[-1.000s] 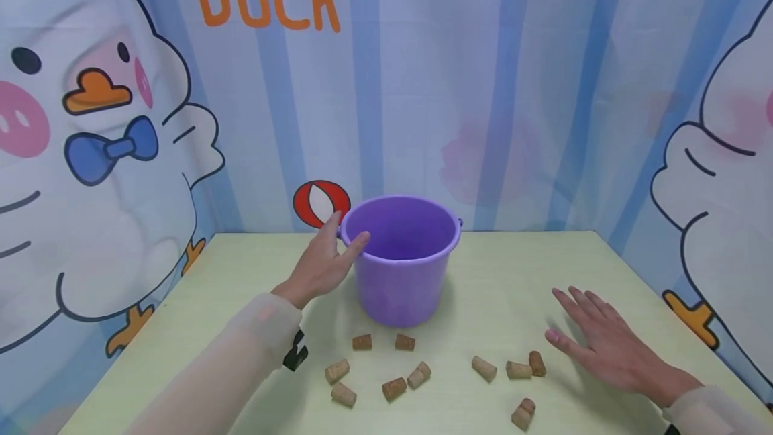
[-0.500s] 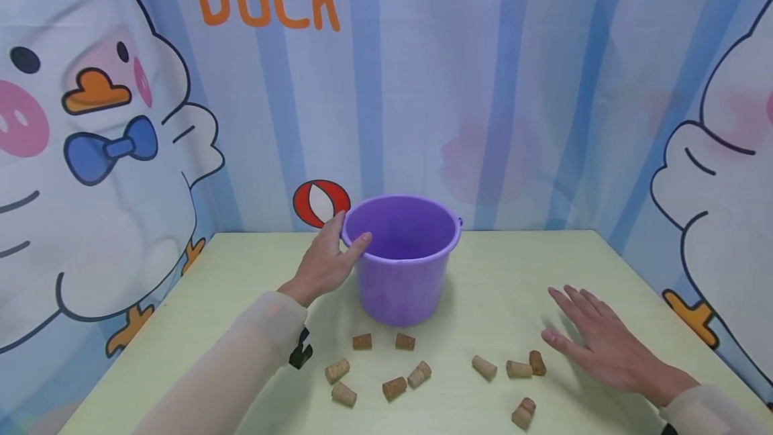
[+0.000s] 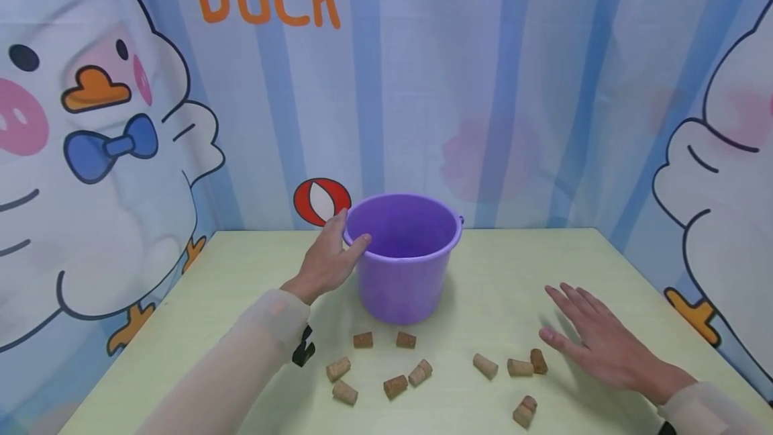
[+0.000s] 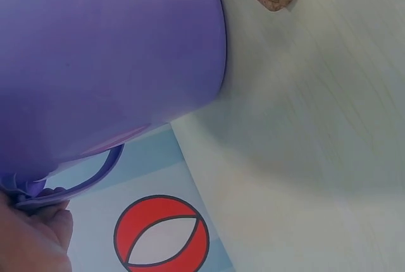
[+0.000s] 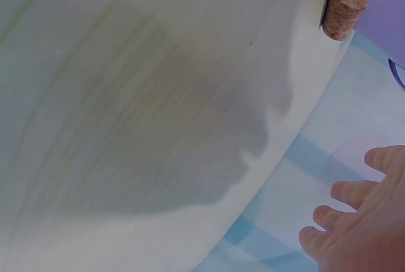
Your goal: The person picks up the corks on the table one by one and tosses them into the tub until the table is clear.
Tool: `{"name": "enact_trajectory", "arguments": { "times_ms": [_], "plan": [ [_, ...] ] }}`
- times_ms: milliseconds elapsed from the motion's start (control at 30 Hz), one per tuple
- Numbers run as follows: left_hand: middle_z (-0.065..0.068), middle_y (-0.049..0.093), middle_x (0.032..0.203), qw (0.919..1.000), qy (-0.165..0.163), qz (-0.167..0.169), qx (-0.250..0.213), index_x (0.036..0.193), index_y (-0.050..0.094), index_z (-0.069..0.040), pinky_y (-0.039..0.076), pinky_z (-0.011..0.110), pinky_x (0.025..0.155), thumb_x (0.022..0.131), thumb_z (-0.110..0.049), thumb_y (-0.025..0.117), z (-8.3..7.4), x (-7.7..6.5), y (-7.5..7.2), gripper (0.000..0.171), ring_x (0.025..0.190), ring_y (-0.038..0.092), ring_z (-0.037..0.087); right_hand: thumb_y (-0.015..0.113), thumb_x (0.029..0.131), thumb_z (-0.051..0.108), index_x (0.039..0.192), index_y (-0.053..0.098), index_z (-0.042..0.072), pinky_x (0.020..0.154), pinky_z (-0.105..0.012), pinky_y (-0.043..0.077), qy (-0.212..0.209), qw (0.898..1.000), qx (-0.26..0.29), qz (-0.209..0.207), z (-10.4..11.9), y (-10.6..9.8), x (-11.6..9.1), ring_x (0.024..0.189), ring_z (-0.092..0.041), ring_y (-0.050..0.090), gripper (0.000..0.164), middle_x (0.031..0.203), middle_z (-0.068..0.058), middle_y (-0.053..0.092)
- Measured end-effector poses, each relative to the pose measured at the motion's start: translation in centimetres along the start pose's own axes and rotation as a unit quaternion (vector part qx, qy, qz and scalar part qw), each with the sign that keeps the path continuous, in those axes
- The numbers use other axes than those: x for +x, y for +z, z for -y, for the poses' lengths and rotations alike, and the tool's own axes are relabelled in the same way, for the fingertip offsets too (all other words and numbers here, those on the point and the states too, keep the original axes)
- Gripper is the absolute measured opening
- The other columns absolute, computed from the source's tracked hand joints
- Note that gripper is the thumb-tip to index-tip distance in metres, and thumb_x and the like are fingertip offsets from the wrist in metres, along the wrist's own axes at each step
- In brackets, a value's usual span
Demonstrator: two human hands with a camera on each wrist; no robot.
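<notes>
A purple bucket stands upright on the table, its mouth facing up. My left hand grips its left rim, the thumb lying over the edge and the fingers on the outer side. In the left wrist view the bucket's curved handle runs beside that hand. To the right, my right hand holds nothing, its fingers spread and fairly straight above the table. Nearest to it lie a brown cork and a paler cork.
Several more corks lie in front of the bucket, among them a cork, a cork and a cork. Two corks touch near the front right, one a brown cork. A printed duck curtain hangs behind the pale table.
My left hand has shifted slightly right and settled onto the bucket's rim. The right hand has drifted a little left. The corks lie as before.
</notes>
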State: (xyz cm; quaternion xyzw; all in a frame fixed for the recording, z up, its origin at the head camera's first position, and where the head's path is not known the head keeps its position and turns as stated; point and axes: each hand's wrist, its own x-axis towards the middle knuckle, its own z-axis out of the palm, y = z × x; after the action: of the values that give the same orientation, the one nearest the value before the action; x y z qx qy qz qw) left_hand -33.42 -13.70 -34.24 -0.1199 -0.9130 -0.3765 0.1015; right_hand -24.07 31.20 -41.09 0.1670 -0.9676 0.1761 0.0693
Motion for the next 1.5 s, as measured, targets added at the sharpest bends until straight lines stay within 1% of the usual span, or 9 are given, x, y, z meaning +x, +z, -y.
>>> {"name": "enact_trajectory", "arguments": {
  "times_ms": [200,400,700,900,1133,1267,1500],
  "plan": [
    [0.012,0.022,0.169,1.0000,-0.006,0.002,-0.003,0.165,0.011,-0.009,0.027,0.064,0.117,0.103,-0.047,0.049,-0.1,0.0,0.0,0.082,0.154,0.024,0.035,0.057,0.101,0.052,0.164,0.026,0.015,0.107,-0.078,0.018,-0.004,1.000,0.000,-0.004,0.2,0.1,0.1,0.147,-0.057,0.018,0.079,0.164,-0.027,0.024],
    [0.012,0.025,0.168,1.0000,-0.005,-0.003,0.001,0.165,0.013,-0.010,0.030,0.064,0.116,0.103,-0.046,0.050,-0.1,0.1,0.3,0.081,0.152,0.027,0.036,0.057,0.101,0.051,0.163,0.027,0.015,0.107,-0.078,0.019,-0.011,1.000,-0.003,-0.010,0.3,0.1,0.0,0.146,-0.057,0.019,0.079,0.164,-0.027,0.025],
    [0.009,0.031,0.165,0.9999,0.007,-0.008,0.000,0.165,0.019,-0.015,0.034,0.064,0.114,0.103,-0.046,0.051,-0.6,0.0,0.7,0.076,0.149,0.034,0.033,0.057,0.102,0.050,0.164,0.026,0.015,0.108,-0.078,0.018,-0.016,1.000,0.003,-0.009,0.5,0.0,-0.1,0.147,-0.056,0.019,0.078,0.164,-0.027,0.024],
    [0.009,0.030,0.165,1.0000,-0.001,-0.002,0.003,0.165,0.016,-0.014,0.035,0.063,0.114,0.103,-0.047,0.052,-1.2,-0.2,1.0,0.079,0.149,0.034,0.033,0.058,0.101,0.049,0.164,0.026,0.015,0.108,-0.077,0.019,-0.020,1.000,0.007,-0.011,0.7,0.1,0.0,0.147,-0.056,0.020,0.078,0.164,-0.027,0.025],
    [0.007,0.038,0.160,0.9997,0.021,-0.012,0.002,0.164,0.022,-0.015,0.038,0.063,0.112,0.103,-0.046,0.052,-1.8,-0.3,1.5,0.075,0.144,0.041,0.031,0.056,0.102,0.051,0.164,0.024,0.018,0.108,-0.077,0.019,-0.020,1.000,0.010,-0.011,0.9,0.0,-0.1,0.148,-0.055,0.019,0.078,0.165,-0.025,0.024],
    [0.006,0.036,0.162,0.9998,0.012,-0.013,0.003,0.165,0.020,-0.016,0.038,0.062,0.112,0.103,-0.047,0.052,-1.9,-0.4,1.7,0.076,0.145,0.040,0.031,0.056,0.102,0.050,0.165,0.022,0.019,0.108,-0.077,0.019,-0.023,1.000,0.011,-0.012,1.1,0.0,-0.1,0.147,-0.055,0.020,0.078,0.165,-0.025,0.024],
    [0.009,0.034,0.163,0.9999,0.006,-0.012,-0.001,0.164,0.019,-0.013,0.037,0.062,0.113,0.102,-0.048,0.051,-2.1,-0.6,2.2,0.078,0.145,0.040,0.032,0.056,0.102,0.050,0.165,0.023,0.020,0.107,-0.078,0.020,-0.029,0.999,0.011,-0.014,1.4,0.1,0.1,0.147,-0.055,0.021,0.077,0.165,-0.025,0.025]
  ]
}}
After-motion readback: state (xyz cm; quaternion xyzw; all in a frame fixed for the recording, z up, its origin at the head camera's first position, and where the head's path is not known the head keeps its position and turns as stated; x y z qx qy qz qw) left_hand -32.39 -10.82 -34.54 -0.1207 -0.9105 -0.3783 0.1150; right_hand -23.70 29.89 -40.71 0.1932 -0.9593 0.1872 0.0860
